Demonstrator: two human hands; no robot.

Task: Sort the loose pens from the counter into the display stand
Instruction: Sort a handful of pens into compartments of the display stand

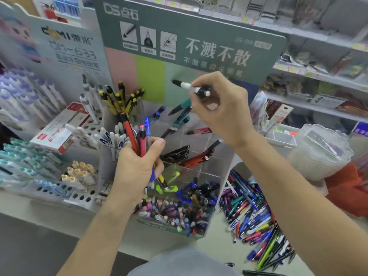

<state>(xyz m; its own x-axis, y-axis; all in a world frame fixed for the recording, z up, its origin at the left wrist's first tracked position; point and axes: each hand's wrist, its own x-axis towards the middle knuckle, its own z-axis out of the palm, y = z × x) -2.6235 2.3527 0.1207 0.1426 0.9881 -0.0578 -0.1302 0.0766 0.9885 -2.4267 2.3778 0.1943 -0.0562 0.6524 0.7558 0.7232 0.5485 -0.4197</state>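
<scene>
Shelving [326,84] fills our 1–3 o'clock, stocked w/ blurred packets. Next biggest, the green header board [191,36] at 12 o'clock, white lettering across it, standing behind the clear display stand [199,170], which sits dead centre w/ tiered compartments: yellow-black pens at its 11 o'clock corner, black and red pens mid-tier, dark blue ones lower, mixed pastel ones in the front row at 6 o'clock. At our 9 o'clock a white perforated rack [79,196] holds white pens w/ yellow tops, and a red-and-white box [59,130] lies tilted just above it. At 3 o'clock we see a stack of clear scalloped containers [318,154]. At 4–5 o'clock the loose pens [256,218] lie in a heap on the counter [215,242], just beside the stand's right wall. Our left hand [137,168], in front of the stand, is curled round a bunch of pens [139,140] – red, orange, blue – tips fanning toward 12 o'clock. Our right hand [221,108], raised above the stand's upper tier, pinches a white pen w/ black ends [190,87] in its fingertips, lying near level and pointing to 9 o'clock, clear of every compartment.
</scene>
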